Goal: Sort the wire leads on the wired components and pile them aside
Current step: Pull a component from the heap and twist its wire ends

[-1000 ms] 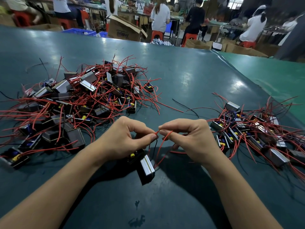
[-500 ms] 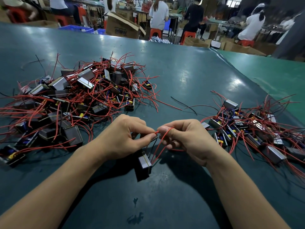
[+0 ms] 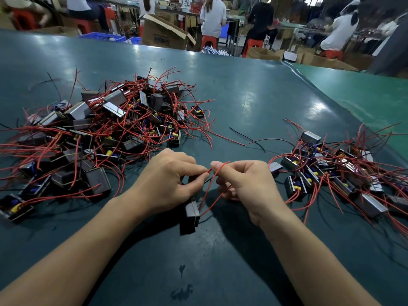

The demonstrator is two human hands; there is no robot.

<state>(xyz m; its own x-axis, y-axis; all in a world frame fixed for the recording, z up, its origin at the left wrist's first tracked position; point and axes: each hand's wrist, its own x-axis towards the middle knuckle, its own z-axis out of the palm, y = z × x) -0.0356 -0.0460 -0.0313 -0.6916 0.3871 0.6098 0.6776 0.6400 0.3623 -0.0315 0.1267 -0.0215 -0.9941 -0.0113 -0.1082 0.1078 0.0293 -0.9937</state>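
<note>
A small dark boxy wired component (image 3: 191, 214) hangs just above the green table, below and between my hands. Its red wire leads (image 3: 209, 191) run up to my fingertips. My left hand (image 3: 167, 180) pinches one red lead end between thumb and forefinger. My right hand (image 3: 245, 184) pinches the other red lead, which loops over its forefinger. A large tangled pile of components (image 3: 92, 133) with red leads lies at the left. A smaller pile of components (image 3: 337, 173) lies at the right.
The dark green table (image 3: 242, 102) stretches ahead, and a lighter green mat (image 3: 364, 91) covers its far right. Loose black wires (image 3: 247, 136) lie between the piles. Beyond the far edge are an open cardboard box (image 3: 163, 34), blue crates and seated people.
The component has swung lower and turned upright beneath my hands. My fingertips have stayed pinched on the red leads, close together.
</note>
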